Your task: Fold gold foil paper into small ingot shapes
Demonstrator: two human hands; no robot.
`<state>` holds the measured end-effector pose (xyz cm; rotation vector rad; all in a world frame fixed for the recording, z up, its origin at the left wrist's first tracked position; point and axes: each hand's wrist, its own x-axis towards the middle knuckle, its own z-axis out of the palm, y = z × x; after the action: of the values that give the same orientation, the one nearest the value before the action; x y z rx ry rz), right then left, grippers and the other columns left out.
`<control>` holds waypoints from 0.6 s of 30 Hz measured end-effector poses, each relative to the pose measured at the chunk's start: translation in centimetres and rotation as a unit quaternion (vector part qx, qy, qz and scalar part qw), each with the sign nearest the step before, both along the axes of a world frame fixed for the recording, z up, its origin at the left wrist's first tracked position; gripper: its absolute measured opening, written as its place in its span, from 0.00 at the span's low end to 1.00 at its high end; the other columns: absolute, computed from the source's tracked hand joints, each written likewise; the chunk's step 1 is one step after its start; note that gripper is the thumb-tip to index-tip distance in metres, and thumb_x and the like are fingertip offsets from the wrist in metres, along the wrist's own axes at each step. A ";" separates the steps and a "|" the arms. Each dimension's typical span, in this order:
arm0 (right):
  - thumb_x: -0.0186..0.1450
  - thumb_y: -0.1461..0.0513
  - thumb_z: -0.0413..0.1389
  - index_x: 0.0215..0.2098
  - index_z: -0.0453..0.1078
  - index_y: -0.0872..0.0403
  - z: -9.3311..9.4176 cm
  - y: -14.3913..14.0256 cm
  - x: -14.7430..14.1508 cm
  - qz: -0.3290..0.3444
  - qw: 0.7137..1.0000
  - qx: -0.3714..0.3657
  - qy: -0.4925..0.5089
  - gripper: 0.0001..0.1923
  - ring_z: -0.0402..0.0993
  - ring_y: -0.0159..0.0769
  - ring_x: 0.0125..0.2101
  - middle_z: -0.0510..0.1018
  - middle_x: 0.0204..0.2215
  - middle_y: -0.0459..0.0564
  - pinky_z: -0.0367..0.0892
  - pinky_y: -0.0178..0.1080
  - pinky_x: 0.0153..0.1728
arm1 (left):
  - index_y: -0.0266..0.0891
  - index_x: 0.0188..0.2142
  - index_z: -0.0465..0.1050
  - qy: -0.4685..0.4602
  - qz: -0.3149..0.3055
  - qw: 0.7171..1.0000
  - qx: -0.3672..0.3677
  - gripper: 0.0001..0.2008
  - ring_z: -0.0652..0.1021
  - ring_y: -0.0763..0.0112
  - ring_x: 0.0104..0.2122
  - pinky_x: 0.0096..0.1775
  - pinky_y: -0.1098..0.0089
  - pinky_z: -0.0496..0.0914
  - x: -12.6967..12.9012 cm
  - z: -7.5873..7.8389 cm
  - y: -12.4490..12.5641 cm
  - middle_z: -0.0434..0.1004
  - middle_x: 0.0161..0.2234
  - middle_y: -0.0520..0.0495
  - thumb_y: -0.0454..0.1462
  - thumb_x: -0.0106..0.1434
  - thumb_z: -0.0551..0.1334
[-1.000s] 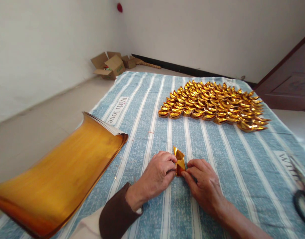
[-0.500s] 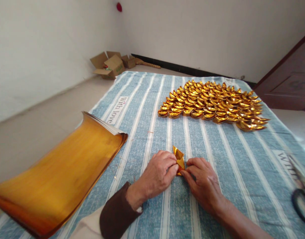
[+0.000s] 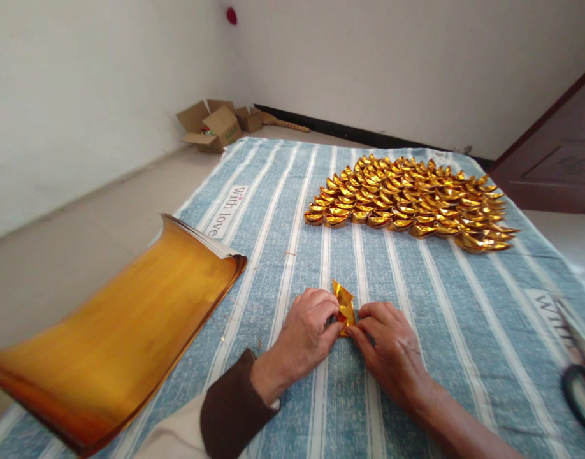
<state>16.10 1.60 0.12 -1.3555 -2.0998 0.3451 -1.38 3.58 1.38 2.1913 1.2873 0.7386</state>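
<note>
A small piece of folded gold foil paper (image 3: 345,305) stands between my hands, low over the striped cloth, with a pointed tip upward. My left hand (image 3: 308,330) pinches its left side with thumb and fingers. On the right side, my right hand (image 3: 389,341) grips the lower edge between thumb and forefinger. The fingertips hide part of the folds. Farther back on the cloth, many finished gold paper ingots (image 3: 402,197) sit in tight rows. To the left of my hands lies a thick stack of gold foil sheets (image 3: 125,319), its far corner curling up.
A blue and white striped cloth (image 3: 273,280) covers the table. Black-handled scissors (image 3: 579,382) lie at the right edge. Open cardboard boxes (image 3: 216,127) stand on the floor beyond the far left corner. A dark red wooden panel (image 3: 555,153) is at the right.
My left wrist and sleeve have shifted slightly to the right, and the left thumb has moved a little lower on the foil paper. Both hands keep hold of it.
</note>
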 end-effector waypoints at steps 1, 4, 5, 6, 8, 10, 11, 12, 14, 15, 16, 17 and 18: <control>0.67 0.63 0.53 0.24 0.71 0.53 0.0 0.0 0.0 0.000 1.000 0.002 -0.003 0.14 0.67 0.37 0.33 0.75 0.30 0.50 0.61 0.41 0.37 | 0.38 0.34 0.71 0.001 0.001 1.000 0.003 0.03 0.72 0.62 0.40 0.43 0.59 0.67 0.0 0.0 0.0 0.75 0.37 0.46 0.33 0.60 0.64; 0.68 0.63 0.51 0.24 0.71 0.53 0.0 0.0 0.0 0.000 1.000 0.011 -0.009 0.15 0.66 0.36 0.33 0.74 0.30 0.50 0.61 0.41 0.37 | 0.39 0.34 0.71 0.004 -0.001 1.000 0.009 0.03 0.72 0.62 0.40 0.43 0.59 0.67 0.0 -0.2 0.0 0.75 0.38 0.46 0.33 0.60 0.64; 0.68 0.63 0.51 0.24 0.71 0.53 0.0 0.0 0.0 0.000 1.000 0.014 -0.009 0.15 0.66 0.36 0.33 0.74 0.30 0.50 0.61 0.41 0.37 | 0.39 0.34 0.71 0.005 -0.002 1.000 0.009 0.02 0.72 0.62 0.40 0.43 0.59 0.67 0.0 -0.2 0.0 0.75 0.38 0.46 0.33 0.60 0.64; 0.68 0.63 0.51 0.24 0.71 0.53 0.0 0.0 -0.1 0.000 1.000 0.016 -0.010 0.15 0.66 0.36 0.33 0.74 0.30 0.50 0.61 0.41 0.36 | 0.39 0.34 0.71 0.007 -0.002 1.000 0.009 0.02 0.72 0.62 0.40 0.43 0.59 0.67 0.0 -0.2 0.0 0.75 0.38 0.46 0.33 0.60 0.64; 0.68 0.63 0.51 0.24 0.70 0.53 0.0 0.0 -0.1 0.002 1.000 0.017 -0.013 0.15 0.66 0.36 0.33 0.74 0.30 0.50 0.61 0.41 0.36 | 0.38 0.34 0.72 0.012 -0.005 1.000 0.006 0.02 0.72 0.62 0.40 0.43 0.59 0.67 0.0 -0.2 0.1 0.75 0.37 0.46 0.33 0.60 0.64; 0.68 0.63 0.51 0.24 0.70 0.54 0.0 0.0 -0.1 0.004 1.000 0.015 -0.016 0.15 0.66 0.36 0.33 0.74 0.30 0.50 0.61 0.42 0.36 | 0.38 0.33 0.72 0.017 -0.009 1.000 0.003 0.02 0.72 0.62 0.39 0.43 0.60 0.67 0.0 -0.2 0.1 0.75 0.36 0.47 0.32 0.60 0.64; 0.68 0.64 0.51 0.24 0.70 0.54 0.0 0.0 -0.1 0.003 1.000 0.014 -0.017 0.15 0.66 0.36 0.33 0.74 0.30 0.50 0.61 0.42 0.37 | 0.38 0.33 0.72 0.019 -0.009 1.000 0.002 0.02 0.72 0.62 0.39 0.43 0.60 0.67 0.0 -0.2 0.1 0.75 0.36 0.47 0.32 0.59 0.64; 0.68 0.64 0.51 0.24 0.70 0.54 0.0 0.0 -0.1 0.003 1.000 0.013 -0.017 0.15 0.66 0.37 0.33 0.74 0.30 0.50 0.61 0.42 0.37 | 0.38 0.33 0.72 0.019 -0.008 1.000 0.002 0.02 0.72 0.62 0.39 0.43 0.59 0.67 0.0 -0.2 0.1 0.75 0.36 0.47 0.32 0.59 0.65; 0.68 0.64 0.52 0.24 0.70 0.54 -0.1 0.0 -0.1 0.001 1.000 0.014 -0.016 0.14 0.66 0.37 0.33 0.74 0.30 0.50 0.61 0.42 0.37 | 0.38 0.33 0.72 0.019 -0.004 1.000 0.002 0.03 0.73 0.62 0.39 0.43 0.59 0.67 0.0 -0.2 0.1 0.75 0.36 0.47 0.32 0.59 0.65; 0.68 0.64 0.52 0.24 0.70 0.54 -0.1 0.0 -0.1 0.001 1.000 0.015 -0.015 0.14 0.66 0.37 0.33 0.74 0.30 0.50 0.61 0.42 0.37 | 0.38 0.33 0.72 0.018 -0.001 1.000 0.003 0.03 0.73 0.62 0.40 0.43 0.59 0.67 0.1 -0.2 0.1 0.75 0.37 0.47 0.32 0.59 0.65; 0.68 0.64 0.52 0.24 0.70 0.54 -0.1 0.0 -0.1 0.001 1.000 0.016 -0.014 0.14 0.66 0.37 0.33 0.74 0.30 0.50 0.61 0.42 0.37 | 0.38 0.33 0.72 0.018 0.000 1.000 0.004 0.03 0.73 0.62 0.40 0.43 0.59 0.67 0.1 -0.2 0.1 0.75 0.37 0.47 0.32 0.59 0.65; 0.68 0.64 0.52 0.24 0.70 0.54 -0.1 0.0 -0.1 0.002 1.000 0.017 -0.014 0.14 0.66 0.37 0.33 0.74 0.30 0.50 0.61 0.41 0.37 | 0.38 0.33 0.72 0.017 0.001 1.000 0.006 0.03 0.73 0.62 0.40 0.43 0.59 0.67 0.1 -0.2 0.1 0.75 0.37 0.47 0.32 0.59 0.65; 0.68 0.64 0.51 0.24 0.69 0.54 -0.1 0.0 -0.1 0.002 1.000 0.017 -0.015 0.14 0.66 0.37 0.33 0.74 0.29 0.50 0.61 0.41 0.37 | 0.39 0.33 0.72 0.017 0.001 1.000 0.009 0.02 0.73 0.62 0.40 0.43 0.59 0.67 0.1 -0.2 0.1 0.75 0.37 0.47 0.32 0.60 0.64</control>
<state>15.98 1.56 -0.02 -1.3441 -2.1241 0.2906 -1.26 3.65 1.19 2.2262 1.3052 0.7198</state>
